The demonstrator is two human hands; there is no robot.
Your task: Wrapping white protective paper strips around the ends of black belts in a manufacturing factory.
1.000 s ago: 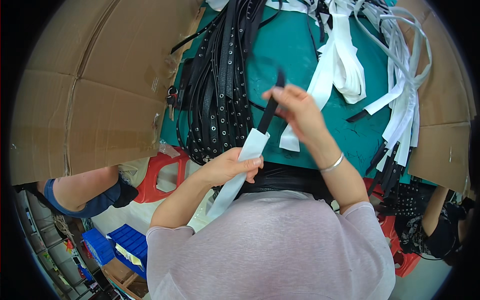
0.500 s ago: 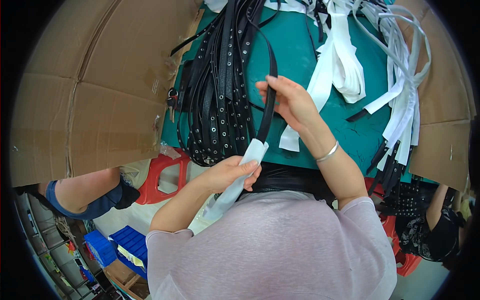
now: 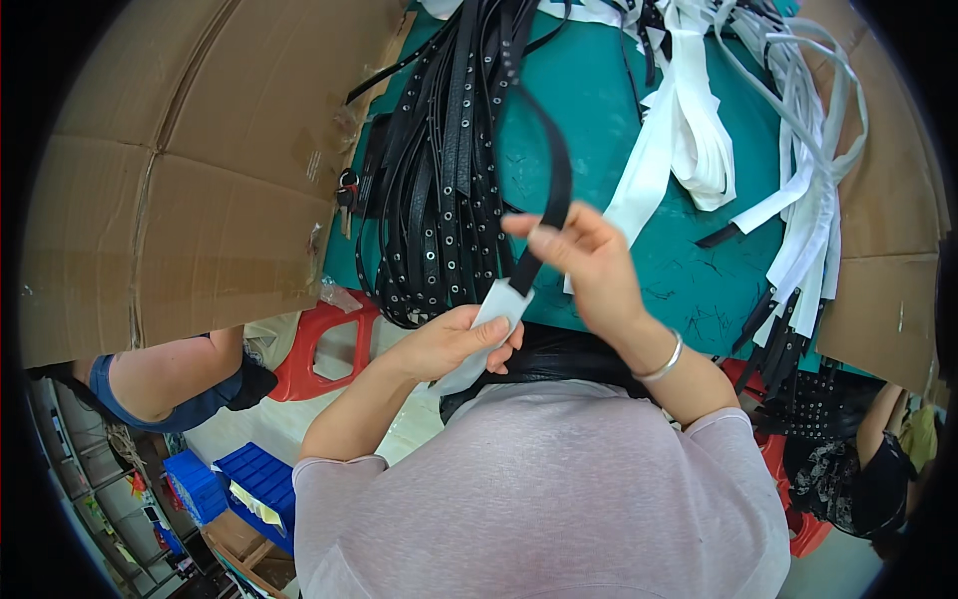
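A white sleeve [image 3: 501,305] sits in my left hand [image 3: 454,344], its fingers closed round it in front of my body. Out of the sleeve's upper end runs a black belt [image 3: 558,170], curving up toward the pile of belts. My right hand [image 3: 594,265] has its thumb and fingers closed about the belt, a short way above the sleeve's mouth. Blur softens those fingertips. Left of the belt lies a thick bundle of black eyelet belts [image 3: 431,190]. The belt's part inside the sleeve is hidden.
On the green tabletop [image 3: 679,260], a stack of white sleeves [image 3: 704,160] lies to the right, beside belts in white sleeves [image 3: 798,225] hanging over the edge. Cardboard [image 3: 230,190] walls the left side. A red stool [image 3: 324,349] and other people's arms flank me.
My right hand has slid down the belt toward the sleeve and turned, its fingers curling further in. The belt bows out more to the right. The left hand keeps its hold.
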